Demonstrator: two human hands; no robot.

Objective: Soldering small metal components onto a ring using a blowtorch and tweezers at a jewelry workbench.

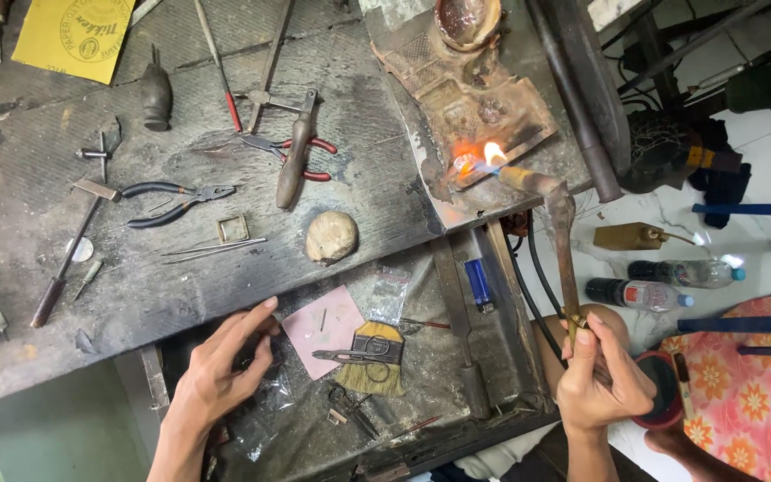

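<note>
The right hand (601, 370) is closed around the brass valve end of a gas torch (560, 239), whose long bent pipe reaches up and left to a bright flame (491, 153) playing on a small glowing piece (466, 164) at the lower edge of a scorched soldering block (484, 98). The left hand (220, 370) hangs open with fingers loosely stretched, holding nothing, just left of a pink paper square (325, 326) in the open drawer (493, 393) under the table (136, 286). Beside the paper lie a small brush (378, 361) with black snips (350, 355) across it, and a blue lighter (479, 286) further right. On the table top sit 2 pliers, one black-handled (176, 202) and one red-handled (292, 153), a square metal frame (233, 228), a round pale lump (331, 236), and a yellow sandpaper sheet (74, 34) at the far edge. 2 plastic bottles (662, 284) lie on the floor to the right.
</note>
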